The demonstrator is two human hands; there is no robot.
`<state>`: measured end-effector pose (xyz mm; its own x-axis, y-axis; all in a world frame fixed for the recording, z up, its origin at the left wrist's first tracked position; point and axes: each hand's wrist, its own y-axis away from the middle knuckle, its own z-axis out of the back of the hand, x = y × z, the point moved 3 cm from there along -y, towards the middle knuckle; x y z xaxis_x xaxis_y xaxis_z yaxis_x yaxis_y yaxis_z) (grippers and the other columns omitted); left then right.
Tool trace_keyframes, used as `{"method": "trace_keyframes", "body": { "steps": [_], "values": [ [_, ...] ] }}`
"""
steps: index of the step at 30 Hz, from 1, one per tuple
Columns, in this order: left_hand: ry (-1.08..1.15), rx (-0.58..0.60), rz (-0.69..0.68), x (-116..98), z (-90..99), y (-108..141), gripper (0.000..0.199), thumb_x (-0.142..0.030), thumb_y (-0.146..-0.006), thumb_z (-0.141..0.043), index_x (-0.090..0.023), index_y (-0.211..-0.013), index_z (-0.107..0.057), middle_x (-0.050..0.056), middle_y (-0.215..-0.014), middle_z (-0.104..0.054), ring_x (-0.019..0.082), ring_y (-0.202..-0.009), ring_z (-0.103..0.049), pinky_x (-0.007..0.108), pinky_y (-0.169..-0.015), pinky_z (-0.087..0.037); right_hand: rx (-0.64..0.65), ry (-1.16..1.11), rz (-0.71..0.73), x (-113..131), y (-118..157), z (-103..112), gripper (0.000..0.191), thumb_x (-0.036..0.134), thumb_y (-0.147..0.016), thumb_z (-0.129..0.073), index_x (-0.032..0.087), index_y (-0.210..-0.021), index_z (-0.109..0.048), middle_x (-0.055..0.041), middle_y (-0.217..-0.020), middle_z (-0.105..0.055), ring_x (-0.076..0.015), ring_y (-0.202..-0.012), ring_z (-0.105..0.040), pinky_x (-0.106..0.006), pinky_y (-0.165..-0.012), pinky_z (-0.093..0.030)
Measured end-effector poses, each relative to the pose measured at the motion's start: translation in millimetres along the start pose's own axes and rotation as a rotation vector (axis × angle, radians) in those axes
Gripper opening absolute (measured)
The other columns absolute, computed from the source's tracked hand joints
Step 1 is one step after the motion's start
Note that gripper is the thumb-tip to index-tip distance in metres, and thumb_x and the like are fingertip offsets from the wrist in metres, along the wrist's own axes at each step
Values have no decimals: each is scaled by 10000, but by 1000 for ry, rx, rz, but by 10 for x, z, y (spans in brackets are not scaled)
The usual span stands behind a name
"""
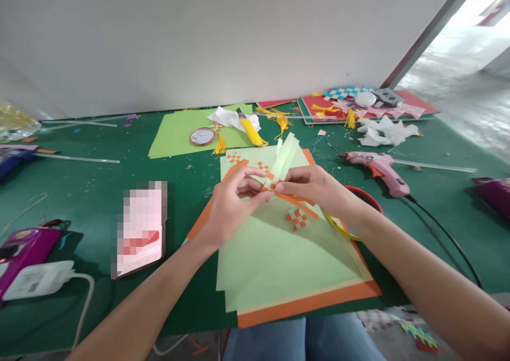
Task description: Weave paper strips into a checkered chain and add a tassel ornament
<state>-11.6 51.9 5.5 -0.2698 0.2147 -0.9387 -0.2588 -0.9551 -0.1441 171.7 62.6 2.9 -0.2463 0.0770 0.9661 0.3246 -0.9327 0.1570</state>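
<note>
Pale green and orange paper strips (283,162) cross one another in a small woven piece held between my two hands. My left hand (235,199) is closed, thumb and fingers pinching the left side of the weave. On its right side my right hand (308,186) pinches the strips between thumb and forefinger. Green ends stick up, and a long orange end (305,206) slants down to the right. Beneath lie light green sheets (287,260) over orange paper (311,303). A finished-looking checkered piece (298,219) rests on the sheets below my right hand.
A pink glue gun (378,169) with a black cord lies at right, beside partly hidden red-and-yellow scissors handles (364,195). A phone (141,231) lies at left, near a white charger (40,280). Behind the sheets are a yellow cutter (252,128), a round tin (202,136) and tassels (219,144).
</note>
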Motion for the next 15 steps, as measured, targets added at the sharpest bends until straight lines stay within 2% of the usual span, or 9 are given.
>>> {"method": "trace_keyframes", "body": {
  "steps": [4, 10, 15],
  "values": [
    [37, -18, 34, -2, 32, -17, 297, -292, -794, -728, -216, -1047, -591, -23, -765, -665, 145, -712, -689, 251, -731, -531, 26, 32, 58, 53, 4, 15, 331, 490, -735, -708, 166, -700, -649, 22, -661, -509, -103, -612, -401, -264, -556, -290],
    [92, 5, 80, 0, 10, -5, 262, -366, -859, -650, -190, -1046, -603, 19, -815, -707, 174, -741, -711, 289, -776, -543, 0, 76, 58, 60, 10, -9, 362, 479, -751, -692, 162, -619, -578, 48, -602, -417, -82, -564, -318, -264, -521, -227],
    [52, 0, 127, 24, 5, -20, 350, -361, -744, -766, -171, -1008, -636, 34, -862, -706, 194, -811, -701, 291, -782, -554, 12, 105, 83, 71, 5, -15, 333, 465, -754, -698, 160, -654, -611, 30, -638, -503, -92, -596, -402, -256, -545, -284]
  ]
}}
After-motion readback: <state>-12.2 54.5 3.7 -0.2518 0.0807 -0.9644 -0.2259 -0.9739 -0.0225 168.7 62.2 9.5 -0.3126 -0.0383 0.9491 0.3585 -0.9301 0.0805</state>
